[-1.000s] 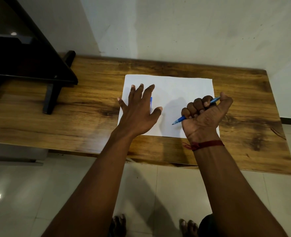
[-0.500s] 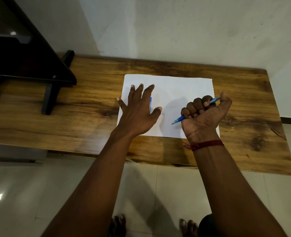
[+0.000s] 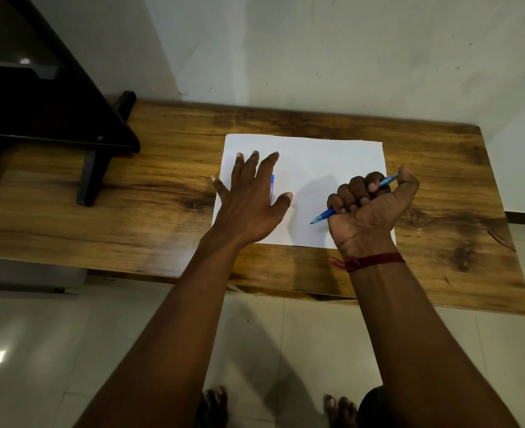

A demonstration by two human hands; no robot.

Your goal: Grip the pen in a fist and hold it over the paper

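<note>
Wooden table [image 3: 162,193]: right hand [image 3: 369,211] grips pen [image 3: 323,216] over paper [image 3: 310,162].

a wooden table [image 3: 440,168] stands against a pale wall [image 3: 347,57]. on the table's left end rests a black stand [image 3: 54,118], 1 of its feet [image 3: 93,177] planted on the wood. below the table's near edge lies a glossy tiled floor [image 3: 39,350].

Blue pen [image 3: 355,197], white paper [image 3: 313,162]
</note>
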